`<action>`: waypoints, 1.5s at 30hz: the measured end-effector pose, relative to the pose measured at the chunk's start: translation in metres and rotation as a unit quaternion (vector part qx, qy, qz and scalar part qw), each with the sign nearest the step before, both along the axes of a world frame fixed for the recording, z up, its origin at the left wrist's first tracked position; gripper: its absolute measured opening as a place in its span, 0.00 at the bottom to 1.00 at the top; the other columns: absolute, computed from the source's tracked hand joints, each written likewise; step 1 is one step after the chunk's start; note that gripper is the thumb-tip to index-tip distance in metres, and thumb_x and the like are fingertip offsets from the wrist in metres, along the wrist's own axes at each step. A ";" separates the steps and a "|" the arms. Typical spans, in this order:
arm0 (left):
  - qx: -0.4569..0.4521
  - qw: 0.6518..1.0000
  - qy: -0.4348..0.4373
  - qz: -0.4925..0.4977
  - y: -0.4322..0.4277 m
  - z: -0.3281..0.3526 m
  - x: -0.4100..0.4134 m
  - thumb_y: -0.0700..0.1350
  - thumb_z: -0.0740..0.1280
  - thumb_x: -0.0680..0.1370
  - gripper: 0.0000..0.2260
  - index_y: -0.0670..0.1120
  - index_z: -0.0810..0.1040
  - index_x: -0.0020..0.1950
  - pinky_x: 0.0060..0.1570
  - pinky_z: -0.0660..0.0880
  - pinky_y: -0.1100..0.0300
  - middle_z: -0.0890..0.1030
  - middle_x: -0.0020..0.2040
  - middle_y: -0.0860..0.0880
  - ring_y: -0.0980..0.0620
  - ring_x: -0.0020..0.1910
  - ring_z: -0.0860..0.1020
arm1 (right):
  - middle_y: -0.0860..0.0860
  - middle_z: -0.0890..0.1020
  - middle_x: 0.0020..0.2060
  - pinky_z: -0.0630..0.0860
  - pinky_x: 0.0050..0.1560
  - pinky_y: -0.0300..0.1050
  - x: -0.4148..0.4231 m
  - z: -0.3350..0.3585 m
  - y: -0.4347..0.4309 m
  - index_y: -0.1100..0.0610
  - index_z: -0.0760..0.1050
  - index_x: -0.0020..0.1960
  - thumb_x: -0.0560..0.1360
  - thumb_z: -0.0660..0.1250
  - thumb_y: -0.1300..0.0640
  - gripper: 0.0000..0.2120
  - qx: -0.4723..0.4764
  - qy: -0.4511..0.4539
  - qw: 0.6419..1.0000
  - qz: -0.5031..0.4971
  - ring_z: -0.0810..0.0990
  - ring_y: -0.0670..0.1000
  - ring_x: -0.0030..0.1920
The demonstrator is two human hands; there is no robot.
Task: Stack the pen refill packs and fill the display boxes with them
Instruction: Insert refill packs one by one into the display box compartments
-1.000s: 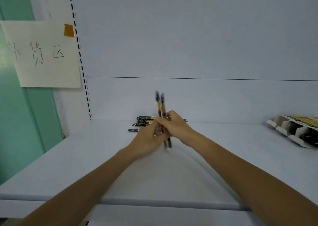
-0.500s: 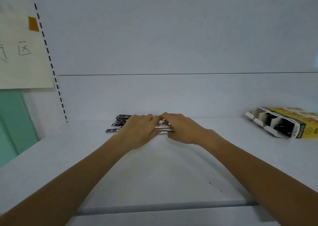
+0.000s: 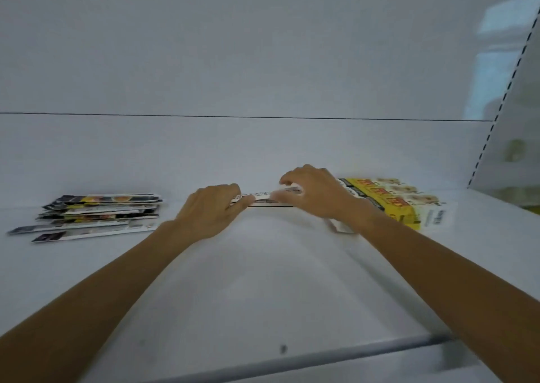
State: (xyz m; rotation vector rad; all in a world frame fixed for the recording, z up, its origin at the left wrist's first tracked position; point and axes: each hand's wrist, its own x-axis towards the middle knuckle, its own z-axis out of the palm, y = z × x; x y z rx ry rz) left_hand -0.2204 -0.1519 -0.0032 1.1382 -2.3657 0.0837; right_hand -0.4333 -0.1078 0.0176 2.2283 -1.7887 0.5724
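A small bundle of long, thin pen refill packs [image 3: 264,200] lies level between my two hands, just above the white shelf. My left hand [image 3: 209,214] grips its left end. My right hand [image 3: 317,194] grips its right end, close to the open mouth of the yellow display box [image 3: 394,200], which lies on its side at the right. My right hand and forearm hide the box's opening. A loose pile of more refill packs [image 3: 96,214] lies at the left of the shelf.
The white shelf [image 3: 263,280] has a back wall close behind the packs and a grey front rail [image 3: 321,356]. A perforated upright [image 3: 493,114] and side panel close off the right end.
The bundle stood upright in both hands, was laid level near the pile, and has now travelled right to the yellow box. The view panned right; the paper sign left the frame.
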 end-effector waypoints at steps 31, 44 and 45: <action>-0.002 0.956 0.283 0.082 0.075 0.022 -0.043 0.55 0.57 0.73 0.14 0.46 0.75 0.39 0.35 0.64 0.60 0.72 0.30 0.52 0.52 0.32 0.70 | 0.50 0.70 0.53 0.67 0.51 0.39 -0.112 0.077 0.038 0.58 0.70 0.64 0.65 0.74 0.61 0.28 0.042 -0.052 0.996 0.067 0.70 0.48 0.53; 0.098 0.977 0.190 -0.017 0.148 -0.012 -0.036 0.55 0.57 0.74 0.11 0.52 0.71 0.36 0.34 0.63 0.61 0.72 0.31 0.53 0.56 0.32 0.69 | 0.47 0.74 0.52 0.74 0.54 0.44 -0.099 0.038 0.158 0.51 0.74 0.60 0.65 0.72 0.63 0.24 0.202 -0.114 0.973 -0.005 0.74 0.50 0.54; 0.102 0.979 0.172 -0.023 0.151 -0.015 -0.038 0.56 0.57 0.74 0.11 0.53 0.71 0.36 0.34 0.63 0.61 0.73 0.32 0.53 0.56 0.33 0.70 | 0.46 0.74 0.51 0.73 0.50 0.40 -0.100 0.034 0.162 0.51 0.73 0.60 0.66 0.72 0.63 0.24 0.218 -0.117 0.969 -0.009 0.73 0.49 0.54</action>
